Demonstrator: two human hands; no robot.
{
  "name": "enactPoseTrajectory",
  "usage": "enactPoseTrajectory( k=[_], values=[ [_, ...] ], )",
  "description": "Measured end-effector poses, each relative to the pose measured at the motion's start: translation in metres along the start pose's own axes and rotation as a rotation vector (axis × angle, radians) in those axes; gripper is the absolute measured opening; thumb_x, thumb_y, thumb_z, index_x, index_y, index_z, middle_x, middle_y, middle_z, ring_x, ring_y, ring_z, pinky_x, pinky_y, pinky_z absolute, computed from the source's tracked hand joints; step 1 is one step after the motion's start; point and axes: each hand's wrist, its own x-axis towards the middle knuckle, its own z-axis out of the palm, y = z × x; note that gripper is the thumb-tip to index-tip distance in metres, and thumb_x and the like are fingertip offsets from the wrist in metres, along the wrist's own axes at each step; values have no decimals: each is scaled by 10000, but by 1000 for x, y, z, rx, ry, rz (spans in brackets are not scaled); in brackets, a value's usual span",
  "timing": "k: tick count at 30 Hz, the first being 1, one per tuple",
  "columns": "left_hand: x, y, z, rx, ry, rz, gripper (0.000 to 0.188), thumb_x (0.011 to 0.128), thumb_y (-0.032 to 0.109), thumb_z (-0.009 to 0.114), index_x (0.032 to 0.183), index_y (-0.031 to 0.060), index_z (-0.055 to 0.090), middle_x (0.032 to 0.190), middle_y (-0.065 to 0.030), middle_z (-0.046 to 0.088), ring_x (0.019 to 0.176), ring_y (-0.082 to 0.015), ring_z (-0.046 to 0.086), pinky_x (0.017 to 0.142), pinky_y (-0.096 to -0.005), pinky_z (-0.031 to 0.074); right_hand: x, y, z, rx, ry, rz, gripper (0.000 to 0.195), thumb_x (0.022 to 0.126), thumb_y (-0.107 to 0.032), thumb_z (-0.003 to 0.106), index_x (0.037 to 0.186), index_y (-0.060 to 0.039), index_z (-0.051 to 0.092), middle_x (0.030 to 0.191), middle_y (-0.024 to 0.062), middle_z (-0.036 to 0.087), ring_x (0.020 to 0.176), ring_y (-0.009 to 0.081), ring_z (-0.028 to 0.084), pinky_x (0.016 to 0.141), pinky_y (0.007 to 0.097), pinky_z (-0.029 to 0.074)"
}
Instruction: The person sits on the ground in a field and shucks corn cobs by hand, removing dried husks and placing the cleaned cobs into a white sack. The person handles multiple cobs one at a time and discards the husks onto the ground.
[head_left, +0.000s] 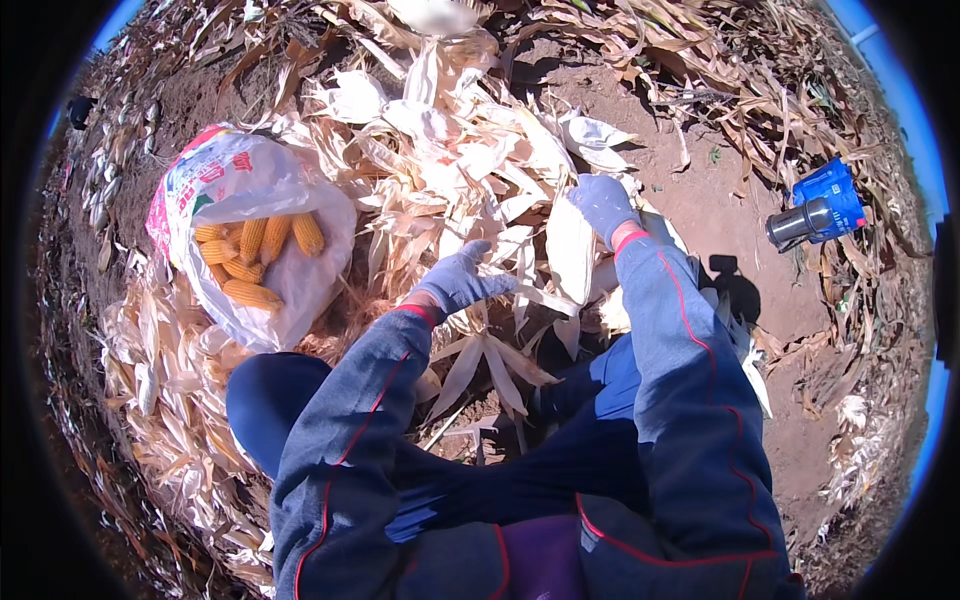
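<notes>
My right hand (602, 204), in a pale knit glove, grips the upper end of an ear of corn in its pale husk (568, 255). The ear lies lengthwise in front of me, over loose husks. My left hand (463, 280), gloved the same way, is to the left of that ear, with thumb and fingers apart and nothing held. Below it, a splayed corn husk (484, 352) spreads its leaves between my knees. To the left, a white printed plastic sack (319, 225) gapes towards me, holding several bare yellow corn cobs (251, 294).
Dry husks (450, 161) heap up ahead of me, and more husks (180, 367) lie beside my left knee. At the right, a steel flask (801, 223) rests against a blue printed packet (834, 191). Dry corn stalks (720, 67) cover the far right ground.
</notes>
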Motion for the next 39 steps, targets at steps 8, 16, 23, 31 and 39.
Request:
enactPoseTrajectory(
  k=[8, 16, 23, 31, 39],
  values=[
    [-20, 74, -43, 289, -63, -4, 762, 738, 449, 703, 1287, 4, 417, 1176, -208, 545, 1066, -281, 559, 899, -326, 442, -3, -34, -52, 257, 163, 155, 266, 801, -313, 565, 811, -58, 641, 768, 163, 633, 741, 340, 613, 665, 414, 492],
    [-22, 71, -30, 210, 7, 165, 904, 669, 393, 784, 1340, 7, 317, 1150, -150, 563, 1054, -241, 547, 895, -325, 430, 6, -36, -105, 425, 574, 66, 228, 817, -249, 573, 725, -41, 598, 718, 158, 590, 711, 335, 576, 644, 404, 462],
    [23, 36, 0, -616, -114, 279, 826, 646, 222, 820, 1299, 31, 350, 1077, -112, 587, 965, -145, 577, 807, -267, 476, 31, -30, -92, 417, 613, -80, 84, 785, -46, 560, 823, -57, 634, 785, 99, 597, 740, 229, 593, 650, 318, 480],
    [11, 42, -13, -638, -124, -58, 566, 659, 54, 752, 1168, 6, 508, 923, -30, 631, 792, -109, 586, 717, -250, 497, 37, -30, -67, 1366, -58, 450, 332, 758, -287, 711, 903, -3, 618, 841, 48, 591, 793, 127, 511, 736, 270, 407],
    [8, 50, -12, -605, 50, -72, 529, 662, 101, 768, 1111, -42, 526, 908, -55, 642, 786, -117, 597, 716, -255, 497, 39, -32, -54, 843, 154, 29, 185, 783, -251, 613, 848, -86, 670, 740, 159, 584, 711, 308, 583, 631, 380, 458]
  ],
)
